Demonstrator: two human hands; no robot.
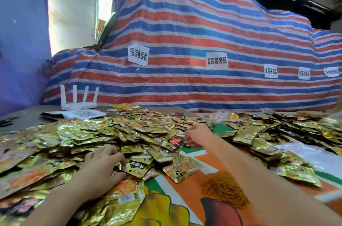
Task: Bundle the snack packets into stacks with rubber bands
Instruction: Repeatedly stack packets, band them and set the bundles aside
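Observation:
A wide heap of gold foil snack packets (pixel 77 133) covers the table from left to right. My left hand (pixel 100 166) rests on the near part of the heap, its fingers and thumb pinching the edge of one gold packet with black print (pixel 136 167). My right hand (pixel 199 136) reaches farther in, fingers curled down beside a black and orange packet (pixel 175 142); whether it grips anything is not visible. A loose pile of orange-brown rubber bands (pixel 224 187) lies on the cloth under my right forearm.
A printed orange, green and white table cover (pixel 187 205) shows at the front. A white router (pixel 78 104) and papers (pixel 83 114) sit at the back left. A striped tarp with paper signs (pixel 185 40) rises behind the table. More packets (pixel 277 133) spread to the right.

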